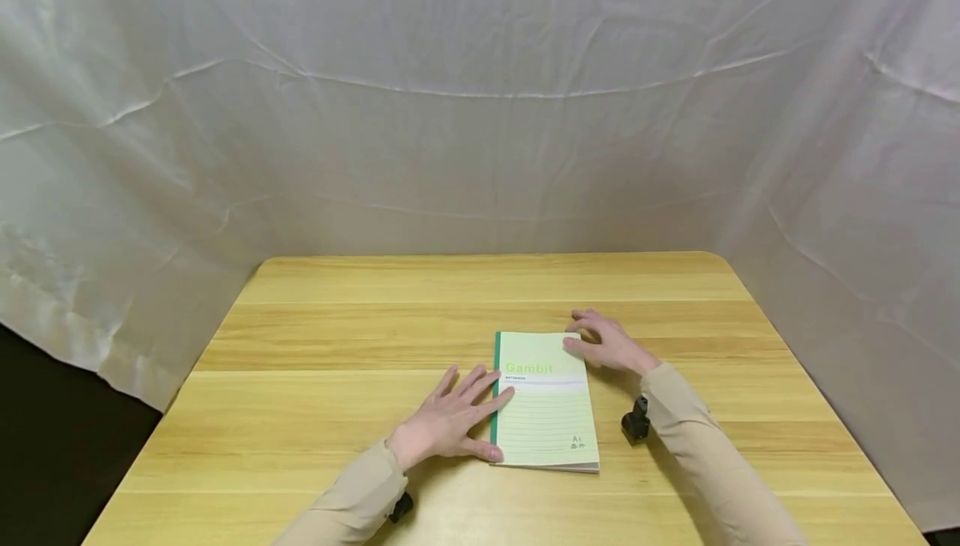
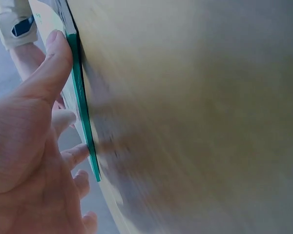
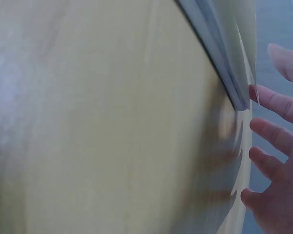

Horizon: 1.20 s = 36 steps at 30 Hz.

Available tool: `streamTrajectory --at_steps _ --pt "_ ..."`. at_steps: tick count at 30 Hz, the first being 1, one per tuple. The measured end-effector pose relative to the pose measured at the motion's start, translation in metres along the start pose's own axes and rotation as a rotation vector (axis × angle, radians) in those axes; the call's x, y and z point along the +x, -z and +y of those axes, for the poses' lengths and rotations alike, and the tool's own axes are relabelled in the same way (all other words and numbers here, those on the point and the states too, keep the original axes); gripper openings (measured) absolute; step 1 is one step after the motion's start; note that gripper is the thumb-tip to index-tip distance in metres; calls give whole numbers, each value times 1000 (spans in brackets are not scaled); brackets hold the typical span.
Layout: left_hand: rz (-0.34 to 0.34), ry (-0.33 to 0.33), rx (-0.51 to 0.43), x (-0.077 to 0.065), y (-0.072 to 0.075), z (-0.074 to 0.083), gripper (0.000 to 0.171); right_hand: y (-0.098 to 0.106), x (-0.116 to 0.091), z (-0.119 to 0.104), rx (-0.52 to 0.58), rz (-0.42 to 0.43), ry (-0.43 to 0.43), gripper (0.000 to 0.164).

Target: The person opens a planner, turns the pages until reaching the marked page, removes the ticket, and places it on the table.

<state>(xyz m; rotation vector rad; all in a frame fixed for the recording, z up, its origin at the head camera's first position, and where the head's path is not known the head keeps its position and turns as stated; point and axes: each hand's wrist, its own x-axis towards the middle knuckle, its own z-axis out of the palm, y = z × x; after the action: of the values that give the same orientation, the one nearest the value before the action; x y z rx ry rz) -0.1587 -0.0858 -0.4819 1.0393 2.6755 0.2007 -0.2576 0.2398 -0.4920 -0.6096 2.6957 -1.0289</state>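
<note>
A pale green notebook (image 1: 543, 425) with a dark green spine lies shut on the wooden table, its printed cover facing up. My left hand (image 1: 450, 421) rests with spread fingers across the spine side, thumb near the lower left corner. In the left wrist view, the thumb lies on the cover beside the green spine (image 2: 83, 107). At the top right corner is my right hand (image 1: 609, 348). In the right wrist view, its index fingertip meets the slightly raised cover corner (image 3: 249, 63), while the thumb stands apart from it; the other fingers are loosely spread.
The light wooden table (image 1: 322, 338) has rounded far corners. Pale grey cloth (image 1: 480, 154) hangs behind it and along both sides. A small black wrist camera (image 1: 636, 421) sits by the right sleeve, another (image 1: 402, 508) by the left.
</note>
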Motion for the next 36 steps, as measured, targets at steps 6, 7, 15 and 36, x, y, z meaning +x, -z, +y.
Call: streamTrajectory --at_steps 6,7,15,36 --pt "25 -2 -29 1 0 -3 93 1 6 -4 64 21 -26 41" --pt "29 1 -37 1 0 -4 93 2 8 -5 90 20 -42 44" --pt "64 1 -102 2 3 -7 90 6 12 -16 383 26 -205 64" --pt "308 82 -440 5 14 -6 79 -8 -9 -70 1023 28 -59 75"
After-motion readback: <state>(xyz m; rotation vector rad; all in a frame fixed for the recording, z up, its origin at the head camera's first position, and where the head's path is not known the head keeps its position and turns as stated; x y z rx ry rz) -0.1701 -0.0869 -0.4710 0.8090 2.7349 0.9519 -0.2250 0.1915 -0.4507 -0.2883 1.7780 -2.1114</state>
